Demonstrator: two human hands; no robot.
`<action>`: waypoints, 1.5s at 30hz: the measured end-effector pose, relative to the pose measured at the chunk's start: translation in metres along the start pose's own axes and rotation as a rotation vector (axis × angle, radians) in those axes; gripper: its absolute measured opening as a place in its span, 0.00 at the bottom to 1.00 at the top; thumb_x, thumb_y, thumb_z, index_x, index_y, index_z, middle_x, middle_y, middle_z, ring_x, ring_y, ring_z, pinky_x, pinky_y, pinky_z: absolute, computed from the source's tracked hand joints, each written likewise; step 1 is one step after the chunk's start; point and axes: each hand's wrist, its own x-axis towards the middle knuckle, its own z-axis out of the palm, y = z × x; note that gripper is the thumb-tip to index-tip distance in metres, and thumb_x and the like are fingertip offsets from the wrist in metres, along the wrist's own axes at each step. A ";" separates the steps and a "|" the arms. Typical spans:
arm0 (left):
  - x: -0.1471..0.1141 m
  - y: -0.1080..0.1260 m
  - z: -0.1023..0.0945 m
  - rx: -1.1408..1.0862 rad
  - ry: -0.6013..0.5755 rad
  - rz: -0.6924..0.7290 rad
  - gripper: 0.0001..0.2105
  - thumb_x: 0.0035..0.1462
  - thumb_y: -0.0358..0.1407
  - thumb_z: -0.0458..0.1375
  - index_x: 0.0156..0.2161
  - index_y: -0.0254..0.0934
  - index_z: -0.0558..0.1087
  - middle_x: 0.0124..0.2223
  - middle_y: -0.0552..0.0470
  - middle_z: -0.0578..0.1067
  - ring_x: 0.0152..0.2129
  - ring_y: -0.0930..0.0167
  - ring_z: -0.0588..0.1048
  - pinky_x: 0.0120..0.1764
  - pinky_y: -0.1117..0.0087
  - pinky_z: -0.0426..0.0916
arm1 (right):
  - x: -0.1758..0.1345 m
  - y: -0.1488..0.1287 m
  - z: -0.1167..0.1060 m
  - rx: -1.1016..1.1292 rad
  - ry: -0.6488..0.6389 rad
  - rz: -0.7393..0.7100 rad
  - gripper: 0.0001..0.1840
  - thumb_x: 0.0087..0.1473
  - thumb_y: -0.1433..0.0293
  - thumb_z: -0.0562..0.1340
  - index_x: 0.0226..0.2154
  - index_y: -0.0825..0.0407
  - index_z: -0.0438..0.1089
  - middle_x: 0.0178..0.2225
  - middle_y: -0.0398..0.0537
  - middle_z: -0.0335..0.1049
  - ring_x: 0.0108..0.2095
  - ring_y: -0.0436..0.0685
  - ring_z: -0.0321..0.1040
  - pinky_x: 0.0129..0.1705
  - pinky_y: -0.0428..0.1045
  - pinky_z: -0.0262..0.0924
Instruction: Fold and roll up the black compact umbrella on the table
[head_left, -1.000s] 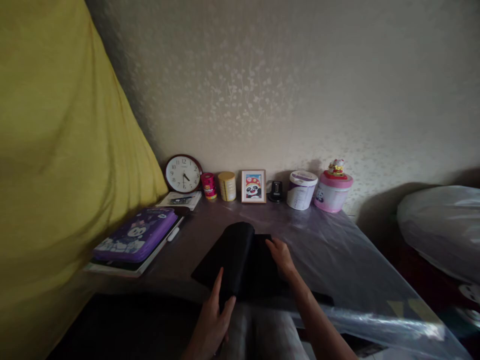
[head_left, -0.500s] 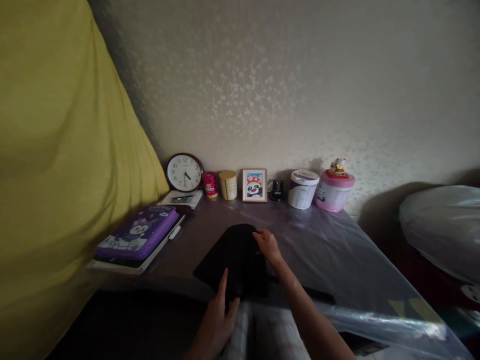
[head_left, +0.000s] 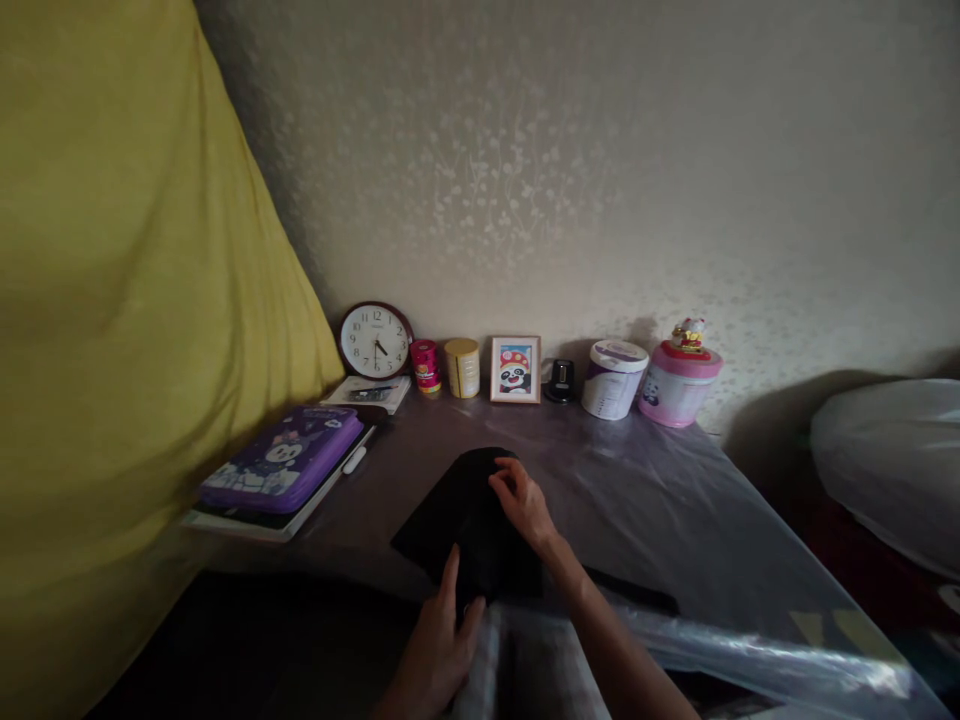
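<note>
A piece of black cloth, folded to a rounded top with a pointed left corner, lies at the table's near side in front of me. What kind of item it is I cannot make out. My left hand is at its near edge, forefinger straight on the cloth and thumb apart below; its other fingers are hidden. Close to that thumb is a small shiny spot. My right hand is on the upper right part of the cloth, its fingers bent and closed on the fabric.
A purple pencil case lies on books at left. Along the wall stand a clock, a pink can, a yellow can, a picture frame and two tubs. A dark strip lies near the table's front edge.
My right hand has shifted slightly left, further over the cloth from its right edge, and its fingers are more bent. The left hand stays nearly in place. The view has moved slightly.
</note>
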 end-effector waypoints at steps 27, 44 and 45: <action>-0.004 0.013 -0.006 0.016 0.021 0.066 0.32 0.57 0.42 0.50 0.65 0.39 0.47 0.57 0.46 0.69 0.53 0.65 0.68 0.53 0.65 0.63 | -0.047 0.003 0.002 -0.121 -0.037 -0.465 0.15 0.59 0.73 0.53 0.47 0.51 0.68 0.48 0.53 0.70 0.54 0.58 0.62 0.56 0.59 0.57; 0.000 0.000 -0.003 0.023 -0.026 0.084 0.32 0.60 0.40 0.45 0.65 0.31 0.40 0.64 0.43 0.55 0.60 0.69 0.57 0.59 0.67 0.53 | -0.018 0.023 -0.008 -0.264 -0.073 -0.490 0.16 0.59 0.72 0.52 0.48 0.51 0.68 0.50 0.52 0.70 0.54 0.57 0.62 0.55 0.58 0.57; 0.000 0.001 -0.003 0.018 -0.027 0.079 0.32 0.60 0.40 0.45 0.65 0.31 0.40 0.64 0.42 0.55 0.60 0.68 0.57 0.59 0.66 0.53 | -0.017 0.026 -0.007 -0.264 -0.081 -0.464 0.17 0.59 0.73 0.52 0.48 0.52 0.68 0.51 0.52 0.69 0.55 0.57 0.61 0.56 0.58 0.57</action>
